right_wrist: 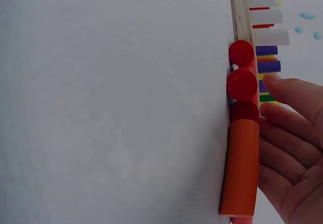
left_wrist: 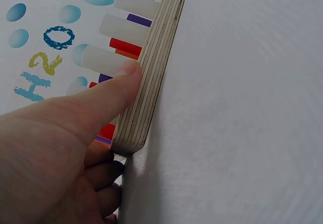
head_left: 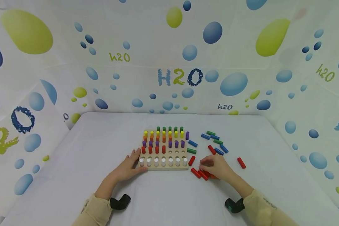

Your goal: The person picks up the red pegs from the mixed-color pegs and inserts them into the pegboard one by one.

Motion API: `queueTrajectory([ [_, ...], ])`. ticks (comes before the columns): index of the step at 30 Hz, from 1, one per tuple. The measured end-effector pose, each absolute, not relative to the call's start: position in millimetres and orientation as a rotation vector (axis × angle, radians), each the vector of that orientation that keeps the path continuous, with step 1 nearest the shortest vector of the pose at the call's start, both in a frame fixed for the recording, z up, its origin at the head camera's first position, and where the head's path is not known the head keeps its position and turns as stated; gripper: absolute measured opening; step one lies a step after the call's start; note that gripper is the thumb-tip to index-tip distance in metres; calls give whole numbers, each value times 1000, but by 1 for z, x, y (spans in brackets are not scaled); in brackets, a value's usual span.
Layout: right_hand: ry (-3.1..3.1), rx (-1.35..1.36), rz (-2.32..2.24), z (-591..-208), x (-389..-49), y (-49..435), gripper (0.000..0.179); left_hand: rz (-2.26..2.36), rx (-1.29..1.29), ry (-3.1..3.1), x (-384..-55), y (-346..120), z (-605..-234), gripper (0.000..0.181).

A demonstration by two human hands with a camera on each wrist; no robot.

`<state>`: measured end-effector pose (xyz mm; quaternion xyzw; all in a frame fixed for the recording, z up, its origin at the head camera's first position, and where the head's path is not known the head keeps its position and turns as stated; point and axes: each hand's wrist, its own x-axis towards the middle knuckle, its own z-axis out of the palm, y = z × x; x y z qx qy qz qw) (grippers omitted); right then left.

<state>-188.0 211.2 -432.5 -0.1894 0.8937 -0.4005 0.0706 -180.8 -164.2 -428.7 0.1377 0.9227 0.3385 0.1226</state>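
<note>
A wooden pegboard (head_left: 173, 168) carries rows of upright coloured pegs, with white pegs (head_left: 156, 162) in front and green ones at the back. My left hand (head_left: 128, 166) grips its front left corner; in the left wrist view the thumb (left_wrist: 113, 93) presses the layered front edge and the fingers bend past the corner. Red pegs (head_left: 164, 149) fill the left part of one row, with bare holes to their right. My right hand (head_left: 218, 166) is over loose red pegs (head_left: 196, 173) and an orange peg (right_wrist: 239, 168), its thumb and fingers apart with nothing between them.
Right of the board lie scattered blue pegs (head_left: 193, 143), green pegs (head_left: 191, 151) and a purple peg (head_left: 187, 135). One red peg (head_left: 241, 163) lies farther right, apart from the others. A patterned curtain (head_left: 147, 81) hangs behind the white table (head_left: 169, 201).
</note>
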Motion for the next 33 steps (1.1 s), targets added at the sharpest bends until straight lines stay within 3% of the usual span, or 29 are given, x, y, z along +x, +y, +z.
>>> queueTrajectory([
  [21,2868,-618,-836,-425,-186,198,17,983,410,2704,-181,-166,-426,94],
  [33,2922,-550,-686,-423,-179,196,23,988,422,2700,-181,-165,-428,93],
])
